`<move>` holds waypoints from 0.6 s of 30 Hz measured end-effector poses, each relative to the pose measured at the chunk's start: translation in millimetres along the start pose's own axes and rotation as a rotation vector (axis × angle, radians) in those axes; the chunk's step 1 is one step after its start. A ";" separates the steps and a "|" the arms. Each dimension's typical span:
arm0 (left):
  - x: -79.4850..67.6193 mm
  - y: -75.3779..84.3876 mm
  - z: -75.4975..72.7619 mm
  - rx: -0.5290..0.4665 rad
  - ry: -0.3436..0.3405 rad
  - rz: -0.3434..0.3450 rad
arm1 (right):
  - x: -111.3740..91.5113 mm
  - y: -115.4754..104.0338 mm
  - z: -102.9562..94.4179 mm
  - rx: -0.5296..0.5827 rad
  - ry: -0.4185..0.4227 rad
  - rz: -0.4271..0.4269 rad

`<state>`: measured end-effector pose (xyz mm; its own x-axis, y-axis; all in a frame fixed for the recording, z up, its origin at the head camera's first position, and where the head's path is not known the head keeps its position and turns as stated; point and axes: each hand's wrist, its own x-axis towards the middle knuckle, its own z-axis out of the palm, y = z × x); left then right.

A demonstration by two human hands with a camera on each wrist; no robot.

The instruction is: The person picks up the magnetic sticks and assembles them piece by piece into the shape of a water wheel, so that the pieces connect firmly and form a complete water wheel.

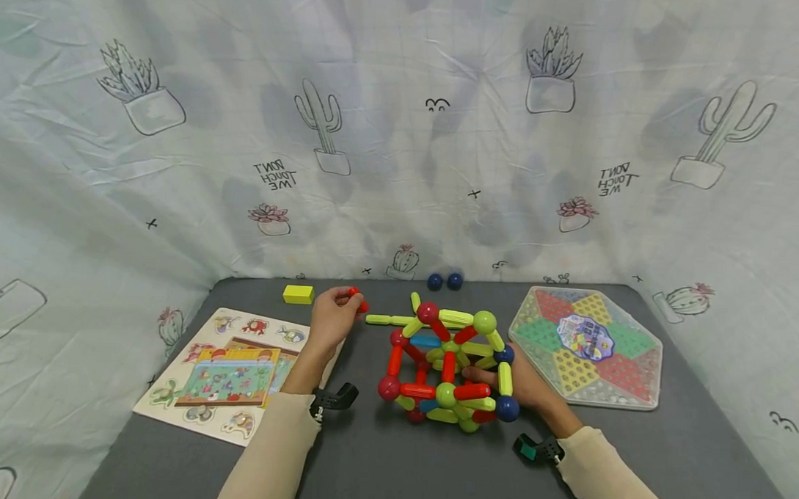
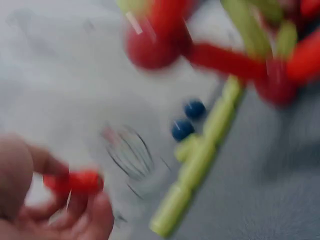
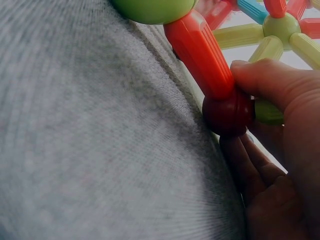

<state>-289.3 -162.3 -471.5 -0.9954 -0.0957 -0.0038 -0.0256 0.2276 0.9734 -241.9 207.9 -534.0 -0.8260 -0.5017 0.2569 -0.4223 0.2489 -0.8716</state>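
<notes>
Pinched between the left hand's [image 1: 331, 319] thumb and fingers is a short red magnetic stick [image 2: 85, 182], held up left of a large structure [image 1: 446, 394] of magnetic sticks and balls. Red, yellow-green and blue sticks join its red, green and blue balls into an open frame. From the right side, the right hand [image 1: 525, 380] grips the structure, some fingers hidden behind its sticks. In the right wrist view its thumb and fingers close around a dark red ball [image 3: 227, 115], from which a red stick [image 3: 200, 55] runs up to a green ball [image 3: 154, 7].
Behind the structure, several yellow-green sticks [image 1: 379, 319] lie in a row, with two dark blue balls [image 1: 434, 281] farther back. A yellow block [image 1: 299, 295] and a picture puzzle board [image 1: 156, 399] lie at left, a hexagonal game box [image 1: 632, 396] at right. A printed curtain [image 1: 388, 205] hangs behind.
</notes>
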 end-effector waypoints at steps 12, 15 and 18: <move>-82.5 47.0 9.0 -0.095 -0.667 0.351 | -1.9 1.0 -4.3 -0.009 0.010 -0.004; -91.6 49.9 24.2 -0.017 -0.716 0.384 | -1.9 1.2 -2.6 -0.016 0.011 0.014; -97.2 49.5 34.1 0.114 -0.710 0.450 | -2.1 1.1 -0.6 -0.005 0.008 0.039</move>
<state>-197.0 -108.8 -430.7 -0.7333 0.6502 0.1987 0.4160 0.1979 0.8876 -240.9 209.7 -535.2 -0.8450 -0.4848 0.2257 -0.3912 0.2727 -0.8790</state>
